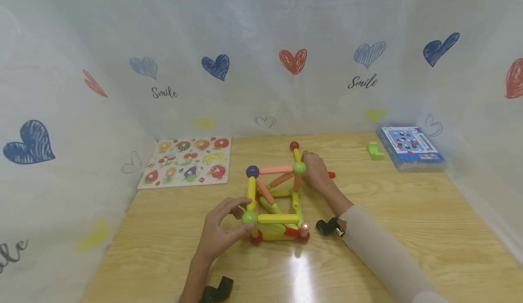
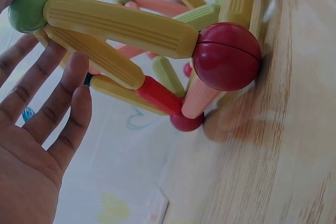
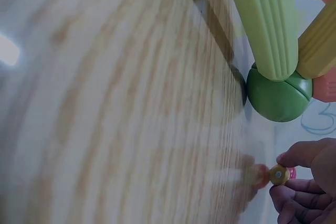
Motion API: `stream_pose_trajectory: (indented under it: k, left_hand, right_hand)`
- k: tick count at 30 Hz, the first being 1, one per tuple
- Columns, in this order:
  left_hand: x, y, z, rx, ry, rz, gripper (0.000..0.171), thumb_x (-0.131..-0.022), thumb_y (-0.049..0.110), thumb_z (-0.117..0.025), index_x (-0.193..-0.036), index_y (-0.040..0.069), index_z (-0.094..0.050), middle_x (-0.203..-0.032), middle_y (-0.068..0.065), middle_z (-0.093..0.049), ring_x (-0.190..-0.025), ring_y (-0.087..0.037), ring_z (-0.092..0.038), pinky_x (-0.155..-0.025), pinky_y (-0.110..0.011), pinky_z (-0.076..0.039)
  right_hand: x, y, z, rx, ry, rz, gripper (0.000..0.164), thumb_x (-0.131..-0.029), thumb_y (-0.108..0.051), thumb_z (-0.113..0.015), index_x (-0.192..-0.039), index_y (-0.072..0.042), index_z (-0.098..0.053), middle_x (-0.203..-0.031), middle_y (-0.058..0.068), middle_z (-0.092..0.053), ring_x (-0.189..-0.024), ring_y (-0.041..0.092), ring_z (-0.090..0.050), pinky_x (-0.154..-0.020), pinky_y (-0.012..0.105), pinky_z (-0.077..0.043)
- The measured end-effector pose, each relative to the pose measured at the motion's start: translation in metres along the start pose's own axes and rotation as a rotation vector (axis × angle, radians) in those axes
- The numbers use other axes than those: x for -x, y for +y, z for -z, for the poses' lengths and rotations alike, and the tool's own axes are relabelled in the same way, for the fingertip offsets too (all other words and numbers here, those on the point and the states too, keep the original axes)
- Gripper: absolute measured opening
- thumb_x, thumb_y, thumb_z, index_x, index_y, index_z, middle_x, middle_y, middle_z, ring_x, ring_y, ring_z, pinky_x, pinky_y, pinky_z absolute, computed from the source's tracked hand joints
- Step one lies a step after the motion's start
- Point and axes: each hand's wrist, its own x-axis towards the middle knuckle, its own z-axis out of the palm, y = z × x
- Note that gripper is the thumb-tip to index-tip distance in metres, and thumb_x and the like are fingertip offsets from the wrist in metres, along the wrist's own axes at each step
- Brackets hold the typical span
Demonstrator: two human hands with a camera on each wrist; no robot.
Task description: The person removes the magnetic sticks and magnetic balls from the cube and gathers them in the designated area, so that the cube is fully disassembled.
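Observation:
A frame of magnetic rods (image 1: 278,218) and balls stands on the table. My left hand (image 1: 222,226) holds its near left upper corner, thumb on the green ball (image 1: 249,218) and fingertips by the yellow rod (image 1: 251,191). In the left wrist view that green ball (image 2: 29,6) lies by the thumb, while the other fingers spread behind. Beyond the far right corner, my right hand (image 1: 315,169) pinches a yellow rod (image 3: 279,174) between thumb and fingers. A dark red ball (image 1: 294,145) is at that rod's far end. Whether the rod touches the corner's green ball (image 1: 299,168) I cannot tell.
A red piece (image 1: 332,175) lies right of my right hand. Back left is a fruit picture board (image 1: 188,160). At the back right are a light green block (image 1: 374,151) and a boxed set (image 1: 410,148). A heart-printed sheet (image 1: 253,98) hangs behind the table.

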Motion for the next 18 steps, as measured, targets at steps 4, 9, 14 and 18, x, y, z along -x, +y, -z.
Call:
stream_pose_trajectory:
  k: [4, 9, 14, 18]
  left_hand:
    - [0.0002, 0.0004, 0.0004, 0.004, -0.007, 0.014, 0.05, -0.08, 0.013, -0.083, -0.127, 0.019, -0.066, -0.105, 0.004, -0.067, -0.086, -0.014, -0.062, -0.077, -0.031, -0.053]
    - [-0.0002, 0.0016, 0.0008, 0.003, -0.007, 0.021, 0.051, -0.08, 0.013, -0.083, -0.127, 0.019, -0.066, -0.105, 0.004, -0.067, -0.086, -0.014, -0.061, -0.077, -0.03, -0.053]
    - [0.0006, 0.0015, 0.0, -0.011, 0.001, 0.021, 0.052, -0.077, 0.009, -0.085, -0.125, 0.015, -0.067, -0.103, 0.002, -0.067, -0.085, -0.015, -0.061, -0.076, -0.032, -0.053]
    - [-0.0027, 0.0092, 0.0006, -0.017, 0.009, 0.014, 0.051, -0.074, 0.002, -0.084, -0.122, 0.007, -0.067, -0.1, -0.003, -0.067, -0.083, -0.018, -0.061, -0.074, -0.035, -0.053]
  right_hand:
    - [-0.0035, 0.0013, -0.0027, -0.025, -0.005, -0.012, 0.005, -0.088, 0.002, -0.062, -0.09, 0.003, -0.059, -0.077, 0.013, -0.057, -0.066, 0.024, -0.052, -0.055, 0.03, -0.045]
    - [-0.0053, 0.0021, -0.0045, -0.056, 0.01, 0.008, 0.009, -0.091, -0.004, -0.062, -0.091, 0.005, -0.059, -0.077, 0.014, -0.057, -0.066, 0.024, -0.052, -0.056, 0.032, -0.047]
    - [-0.0051, 0.0032, -0.0068, -0.091, -0.005, -0.016, 0.025, -0.094, -0.018, -0.07, -0.093, 0.005, -0.06, -0.081, 0.015, -0.059, -0.071, 0.026, -0.054, -0.062, 0.035, -0.049]
    - [-0.0022, 0.0014, -0.0026, -0.094, -0.025, -0.049, 0.028, -0.094, -0.02, -0.071, -0.098, 0.005, -0.061, -0.085, 0.016, -0.06, -0.074, 0.027, -0.054, -0.065, 0.036, -0.049]
